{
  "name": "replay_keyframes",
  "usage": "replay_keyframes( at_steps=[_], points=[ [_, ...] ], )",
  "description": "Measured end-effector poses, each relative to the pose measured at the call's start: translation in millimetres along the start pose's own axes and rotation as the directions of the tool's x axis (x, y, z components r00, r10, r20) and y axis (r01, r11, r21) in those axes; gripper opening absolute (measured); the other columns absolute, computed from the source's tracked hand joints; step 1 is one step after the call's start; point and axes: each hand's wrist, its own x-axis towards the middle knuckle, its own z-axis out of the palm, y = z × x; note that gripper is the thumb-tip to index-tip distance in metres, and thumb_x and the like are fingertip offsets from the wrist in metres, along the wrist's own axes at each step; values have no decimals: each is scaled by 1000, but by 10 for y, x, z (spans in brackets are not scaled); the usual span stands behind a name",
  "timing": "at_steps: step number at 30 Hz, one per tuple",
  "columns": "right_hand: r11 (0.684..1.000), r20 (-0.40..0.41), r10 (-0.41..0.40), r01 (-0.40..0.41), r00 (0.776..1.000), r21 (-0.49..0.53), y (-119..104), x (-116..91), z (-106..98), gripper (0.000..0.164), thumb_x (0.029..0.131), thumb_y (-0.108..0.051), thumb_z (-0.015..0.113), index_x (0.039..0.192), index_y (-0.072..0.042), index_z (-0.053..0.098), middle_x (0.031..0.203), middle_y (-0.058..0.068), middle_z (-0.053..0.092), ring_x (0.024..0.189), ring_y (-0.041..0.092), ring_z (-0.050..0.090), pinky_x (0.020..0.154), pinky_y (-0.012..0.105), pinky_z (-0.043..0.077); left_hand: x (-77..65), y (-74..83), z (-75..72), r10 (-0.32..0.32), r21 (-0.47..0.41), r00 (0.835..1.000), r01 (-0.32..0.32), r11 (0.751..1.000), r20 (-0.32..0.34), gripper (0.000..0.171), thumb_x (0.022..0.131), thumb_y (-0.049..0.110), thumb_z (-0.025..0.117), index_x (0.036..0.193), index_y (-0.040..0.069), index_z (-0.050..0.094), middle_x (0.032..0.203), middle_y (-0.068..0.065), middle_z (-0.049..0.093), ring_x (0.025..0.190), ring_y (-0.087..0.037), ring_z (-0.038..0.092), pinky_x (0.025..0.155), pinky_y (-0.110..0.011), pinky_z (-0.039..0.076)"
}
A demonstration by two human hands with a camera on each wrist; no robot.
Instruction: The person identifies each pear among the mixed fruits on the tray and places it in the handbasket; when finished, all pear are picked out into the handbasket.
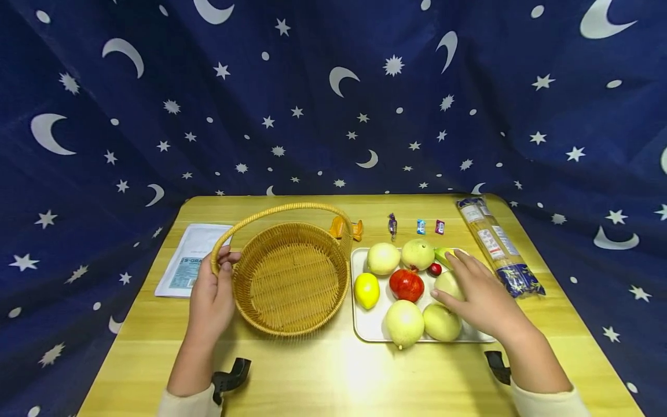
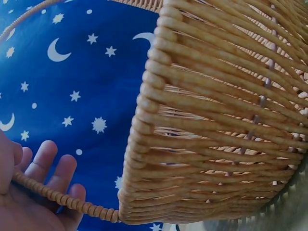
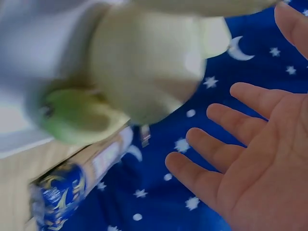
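Note:
My left hand (image 1: 212, 289) grips the handle (image 1: 229, 234) of a brown wicker basket (image 1: 341, 301) at its left side, and nothing lies inside the basket. In the left wrist view, the fingers (image 2: 63, 168) curl behind the handle. Over the right part of a white tray (image 1: 371, 331), my right hand (image 1: 482, 295) is spread, partly hiding a pale yellow-green round fruit (image 1: 447, 284). The right wrist view shows its fingers (image 3: 231, 120) straight and holding nothing. Also on the tray are several similar pale fruits (image 1: 405, 323), a lemon (image 1: 367, 291), a red pomegranate (image 1: 406, 285) and a small cherry-like fruit (image 1: 435, 269). A green fruit (image 3: 72, 115) is partly covered.
Behind the tray lie small wrapped candies (image 1: 421, 226) and orange packets (image 1: 357, 230). A long clear-and-blue noodle-like package (image 1: 500, 246) rests at right. Left of the basket is a white pouch (image 1: 182, 263). A dark star-patterned cloth (image 1: 312, 116) hangs around the wooden table (image 1: 302, 376).

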Motion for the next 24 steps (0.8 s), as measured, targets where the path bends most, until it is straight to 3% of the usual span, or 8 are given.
replay_keyframes(
  at_steps=[12, 19, 24],
  points=[
    [998, 54, 54, -56, 997, 35, 371, 12, 107, 83, 94, -58, 50, 151, -3, 27, 152, 30, 19, 134, 57, 18, 95, 75, 19, 13, 6, 52, 17, -38, 1000, -18, 999, -24, 32, 105, 13, 37, 135, 3, 42, 120, -10, 61, 118, -17, 50, 96, -17, 36],
    [998, 70, 63, -65, 996, 27, 438, 25, 208, 76, 95, -55, 49, 149, -4, 32, 151, 30, 23, 131, 58, 22, 95, 75, 20, -13, 199, 93, -13, -72, 999, 9, 997, -52, 28, 104, 6, 36, 129, -5, 42, 112, -18, 61, 112, -20, 54, 97, -18, 37],
    [999, 58, 49, -50, 997, 21, 448, 46, 244, 73, 96, -53, 50, 146, -2, 36, 149, 31, 27, 131, 56, 24, 94, 74, 22, -26, 242, 99, 14, -64, 997, -20, 998, -80, 25, 104, 3, 36, 124, -7, 44, 107, -19, 61, 109, -20, 56, 98, -21, 39]
  ],
)
